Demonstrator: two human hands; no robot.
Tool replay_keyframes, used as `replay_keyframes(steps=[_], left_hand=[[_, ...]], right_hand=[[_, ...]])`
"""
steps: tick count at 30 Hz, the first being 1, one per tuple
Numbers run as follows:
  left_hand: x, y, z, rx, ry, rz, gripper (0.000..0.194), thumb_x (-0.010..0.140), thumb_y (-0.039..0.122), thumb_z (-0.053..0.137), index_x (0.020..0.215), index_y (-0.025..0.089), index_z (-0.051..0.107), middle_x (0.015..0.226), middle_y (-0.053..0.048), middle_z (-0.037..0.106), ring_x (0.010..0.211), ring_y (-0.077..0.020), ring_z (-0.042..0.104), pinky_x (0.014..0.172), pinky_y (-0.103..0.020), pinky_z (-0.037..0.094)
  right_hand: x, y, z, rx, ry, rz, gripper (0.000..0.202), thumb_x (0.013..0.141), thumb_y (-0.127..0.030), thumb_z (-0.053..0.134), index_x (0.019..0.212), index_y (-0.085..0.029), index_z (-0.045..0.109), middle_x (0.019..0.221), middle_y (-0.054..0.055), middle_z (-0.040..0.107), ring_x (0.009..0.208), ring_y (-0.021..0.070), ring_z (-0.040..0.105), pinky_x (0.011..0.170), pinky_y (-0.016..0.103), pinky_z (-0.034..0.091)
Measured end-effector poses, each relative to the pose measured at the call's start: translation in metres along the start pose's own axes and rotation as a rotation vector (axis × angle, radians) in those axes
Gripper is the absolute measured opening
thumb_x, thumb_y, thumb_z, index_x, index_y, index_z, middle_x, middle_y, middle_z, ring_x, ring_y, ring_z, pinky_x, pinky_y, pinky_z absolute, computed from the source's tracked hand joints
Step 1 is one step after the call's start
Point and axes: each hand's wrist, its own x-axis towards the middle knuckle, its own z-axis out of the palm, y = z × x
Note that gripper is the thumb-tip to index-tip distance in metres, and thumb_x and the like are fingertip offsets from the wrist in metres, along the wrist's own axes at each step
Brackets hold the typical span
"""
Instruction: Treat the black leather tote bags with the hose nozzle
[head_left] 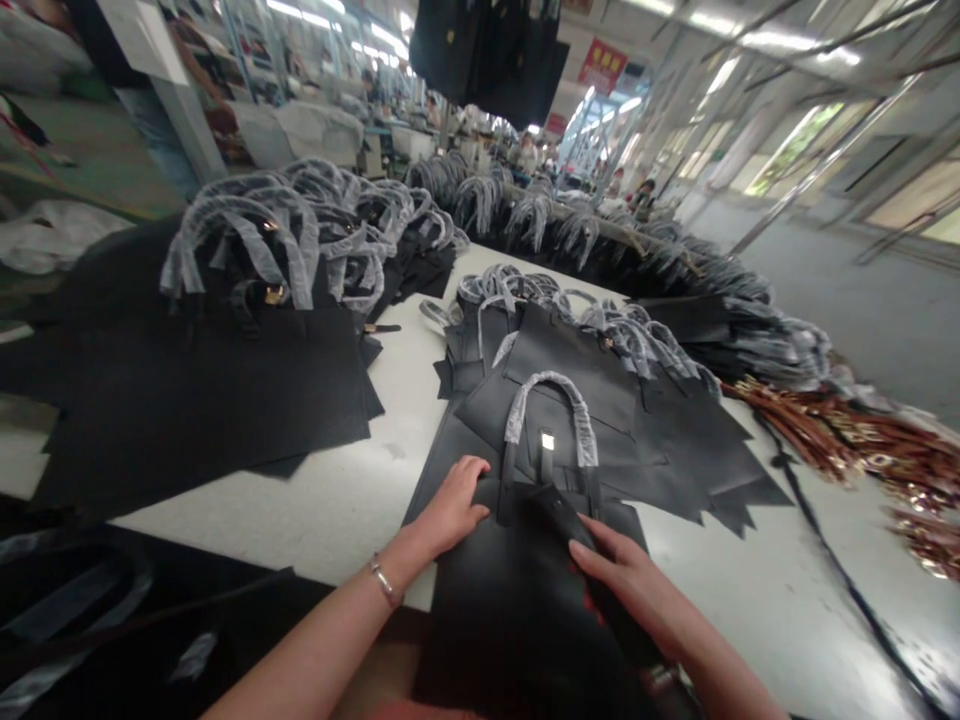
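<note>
A black leather bag panel [510, 570] lies in front of me, its plastic-wrapped handle [553, 385] arching away from its top edge. Between the handle's ends stands a small tab with a shiny gold metal piece [547, 440]. My left hand [454, 505] has its curled fingers and thumb at the panel's upper left corner, gripping the edge. In my right hand [626, 570] is a black strip [564, 515], pinched between thumb and fingers over the panel's right side. The strip's far end lies near the handle's base; its lower part runs into shadow.
Stacked panels with wrapped handles [585, 370] lie just beyond, on a pale table [397, 400]. A larger pile [247, 370] is at left. Brown straps with metal fittings [847, 440] and a black cord [825, 540] lie right. Dark pieces hang overhead; a person stands far left.
</note>
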Motion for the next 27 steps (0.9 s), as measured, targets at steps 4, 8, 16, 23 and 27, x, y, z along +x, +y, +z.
replay_keyframes(steps=[4, 8, 16, 23, 27], left_hand=[[-0.016, 0.011, 0.011, 0.223, 0.089, -0.052, 0.015, 0.077, 0.011, 0.065, 0.09, 0.017, 0.06, 0.112, -0.006, 0.052, 0.105, -0.0213, 0.048, 0.089, -0.036, 0.044], [-0.034, 0.027, 0.024, 0.523, 0.023, -0.022, 0.016, 0.087, 0.009, 0.05, 0.091, 0.015, 0.065, 0.094, -0.007, 0.058, 0.09, -0.0214, 0.052, 0.079, -0.036, 0.047], [-0.061, 0.023, 0.032, 0.564, 0.06, 0.105, 0.035, 0.086, 0.003, 0.047, 0.119, 0.008, 0.058, 0.118, -0.012, 0.059, 0.102, -0.0233, 0.053, 0.083, -0.034, 0.05], [-0.061, 0.02, 0.036, 0.541, 0.076, 0.169, 0.028, 0.087, 0.004, 0.045, 0.108, 0.008, 0.062, 0.104, -0.012, 0.063, 0.093, -0.0216, 0.057, 0.083, -0.033, 0.053], [-0.062, 0.021, 0.034, 0.536, 0.099, 0.149, 0.026, 0.085, 0.004, 0.046, 0.105, 0.009, 0.062, 0.101, -0.011, 0.062, 0.089, -0.0216, 0.056, 0.075, -0.032, 0.054]], right_hand=[[0.011, -0.009, 0.012, -0.048, -0.067, -0.012, 0.053, 0.083, -0.043, 0.06, 0.132, -0.024, 0.049, 0.063, -0.005, 0.057, 0.046, 0.0124, 0.057, 0.04, 0.021, 0.043], [0.019, -0.017, 0.022, -0.091, -0.118, -0.045, 0.055, 0.083, -0.044, 0.06, 0.133, -0.024, 0.048, 0.061, -0.004, 0.059, 0.046, 0.013, 0.057, 0.042, 0.021, 0.043], [0.018, -0.03, 0.016, -0.038, -0.258, 0.075, 0.047, 0.084, -0.046, 0.06, 0.124, -0.021, 0.053, 0.073, -0.002, 0.06, 0.048, 0.0108, 0.059, 0.041, 0.019, 0.043], [0.053, -0.063, 0.049, -0.102, -0.396, -0.042, 0.033, 0.083, -0.042, 0.061, 0.106, -0.019, 0.056, 0.074, -0.003, 0.058, 0.046, 0.0096, 0.059, 0.039, 0.018, 0.044], [0.067, -0.077, 0.056, -0.134, -0.452, -0.083, 0.029, 0.083, -0.044, 0.061, 0.095, -0.018, 0.057, 0.074, -0.002, 0.058, 0.045, 0.0093, 0.058, 0.038, 0.018, 0.044]])
